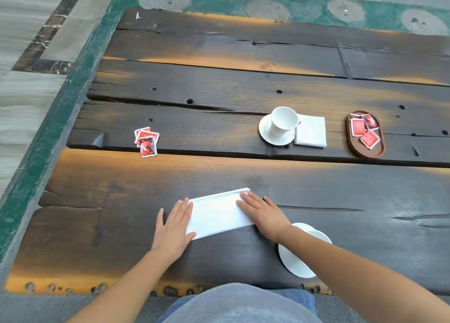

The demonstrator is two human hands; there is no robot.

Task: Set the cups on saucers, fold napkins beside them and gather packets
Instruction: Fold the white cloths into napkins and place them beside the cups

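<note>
Nearest, at the tabletop (97,237) edge, the near saucer (295,259) w/ a near cup (321,235) sits partly under the right forearm. Just beyond, both hands press flat on the long napkin (216,213): left hand (174,227) on its left end, right hand (261,215) on its right end, fingers straight, gripping nothing. Farther, loose packets (146,141) lie at left; at right the far cup (282,120) stands on the far saucer (265,134), the square napkin (311,131) touches it, then an oval tray (365,153) w/ tray packets (364,130).

— Where's everything?
— I see the near napkin (219,213) before me, near saucer (294,261) right of it. Behind, far cup (283,120) on far saucer (265,132), folded napkin (311,131) just right, packets (358,127) in tray (366,154) beyond; loose packets (146,141) left.
</note>
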